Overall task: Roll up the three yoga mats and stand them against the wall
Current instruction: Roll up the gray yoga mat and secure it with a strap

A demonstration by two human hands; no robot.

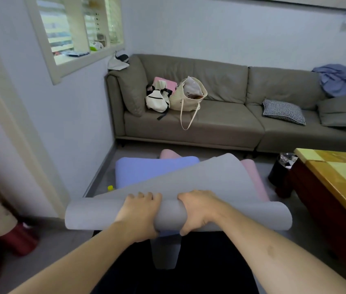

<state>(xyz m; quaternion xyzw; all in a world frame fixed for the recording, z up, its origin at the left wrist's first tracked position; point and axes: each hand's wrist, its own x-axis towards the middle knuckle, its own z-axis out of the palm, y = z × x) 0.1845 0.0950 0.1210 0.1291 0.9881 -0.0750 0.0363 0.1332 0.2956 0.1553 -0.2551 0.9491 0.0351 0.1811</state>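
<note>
Lower centre: left hand and right hand both curl tightly around the grey mat's rolled near end, lifted. Beyond, mid-frame, blue mat and pink mat lie flat before the sofa.

Soft, even daylight; bowed, blurred edges.

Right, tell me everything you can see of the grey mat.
The grey mat is a plain, matte sheet that looks like soft foam or rubber. Its near end is curled into a loose roll, gripped at the middle by the left hand and right hand. The unrolled rest slopes away over the blue mat and pink mat on the floor. A grey flap hangs below the hands.
</note>
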